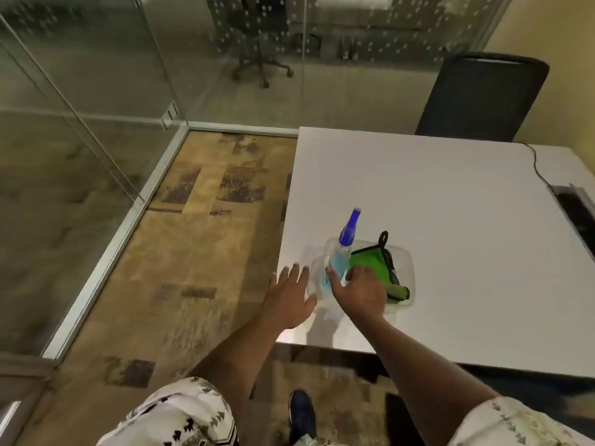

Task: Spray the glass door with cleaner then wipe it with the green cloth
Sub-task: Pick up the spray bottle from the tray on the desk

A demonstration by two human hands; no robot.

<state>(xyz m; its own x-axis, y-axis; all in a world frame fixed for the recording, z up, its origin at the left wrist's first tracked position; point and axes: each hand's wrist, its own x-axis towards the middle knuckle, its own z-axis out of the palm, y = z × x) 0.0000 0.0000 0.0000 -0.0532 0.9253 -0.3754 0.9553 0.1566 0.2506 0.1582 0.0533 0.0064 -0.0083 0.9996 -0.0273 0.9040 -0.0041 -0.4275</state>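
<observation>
A spray bottle [342,257] with blue liquid and a blue trigger head stands in a clear plastic tray [406,262] on the white table [434,194]. Beside it in the tray lies the folded green cloth [370,257] with a black loop. My right hand [359,289] reaches over the tray, thumb and fingers around the bottle's lower body. My left hand [291,296] hovers with fingers spread at the table's left edge, holding nothing. The glass door [80,101] and glass walls stand to the left and ahead.
A black office chair [479,98] sits at the table's far side. A black cable [537,165] runs along the right toward a recessed socket box [576,210]. Patterned carpet [199,252] lies between table and glass. Another chair [257,33] is behind the glass.
</observation>
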